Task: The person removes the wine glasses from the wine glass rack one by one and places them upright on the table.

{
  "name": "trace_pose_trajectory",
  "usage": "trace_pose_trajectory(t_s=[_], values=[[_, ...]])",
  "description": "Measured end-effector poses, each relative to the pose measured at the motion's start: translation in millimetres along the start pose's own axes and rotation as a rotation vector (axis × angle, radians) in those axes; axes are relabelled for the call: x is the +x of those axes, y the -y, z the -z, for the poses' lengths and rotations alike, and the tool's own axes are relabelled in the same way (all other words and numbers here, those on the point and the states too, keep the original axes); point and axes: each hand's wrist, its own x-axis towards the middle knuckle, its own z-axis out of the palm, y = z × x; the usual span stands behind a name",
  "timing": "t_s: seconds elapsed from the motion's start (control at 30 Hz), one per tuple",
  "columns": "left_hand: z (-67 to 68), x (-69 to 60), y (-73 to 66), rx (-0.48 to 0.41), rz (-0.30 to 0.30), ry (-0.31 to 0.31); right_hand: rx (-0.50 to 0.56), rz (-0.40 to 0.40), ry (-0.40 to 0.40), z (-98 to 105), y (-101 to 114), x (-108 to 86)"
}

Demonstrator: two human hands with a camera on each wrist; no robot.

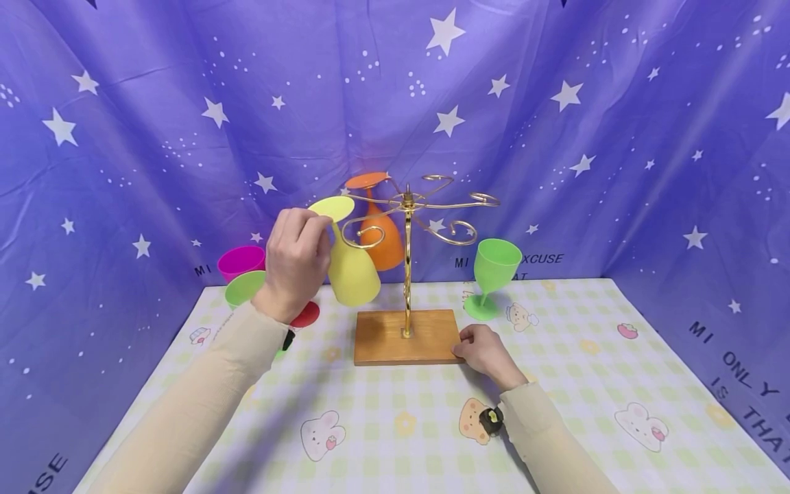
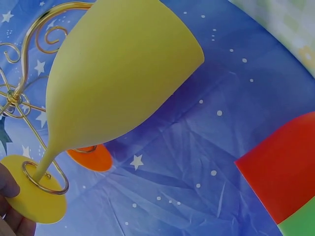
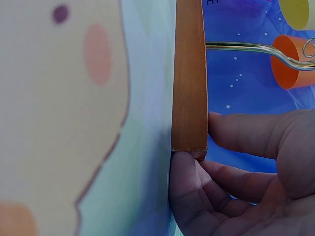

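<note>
My left hand (image 1: pixel 296 250) pinches the foot of an upside-down yellow goblet (image 1: pixel 354 276) at the left of a gold wine glass rack (image 1: pixel 407 267). In the left wrist view, a curled hook (image 2: pixel 64 184) of the rack lies at the goblet's stem, close under the foot; whether it fully rings the stem I cannot tell. An orange goblet (image 1: pixel 385 247) hangs upside down from the rack behind. With thumb and curled fingers, my right hand (image 1: pixel 487 353) grips the near right corner of the rack's wooden base (image 1: pixel 379 336).
Upright at the right rear stands a light green goblet (image 1: pixel 496 264). Left of the rack are a magenta goblet (image 1: pixel 241 262), another green goblet (image 1: pixel 243 287) and a red piece (image 1: pixel 306 315), partly behind my left arm. A starry curtain (image 1: pixel 395 82) surrounds the checked tablecloth (image 1: pixel 370 412).
</note>
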Motion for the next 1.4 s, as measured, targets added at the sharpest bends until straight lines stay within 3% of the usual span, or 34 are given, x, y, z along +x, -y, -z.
trace_pose_trajectory(t_s=[0.87, 1.4], values=[[5.1, 4.4, -14.0, -0.005, -0.048, -0.009, 0.003, 0.006, 0.001, 0, 0, -0.3], [5.2, 5.8, -8.4, 0.026, -0.031, -0.034, 0.008, 0.004, 0.006, -1, -1, 0.9]])
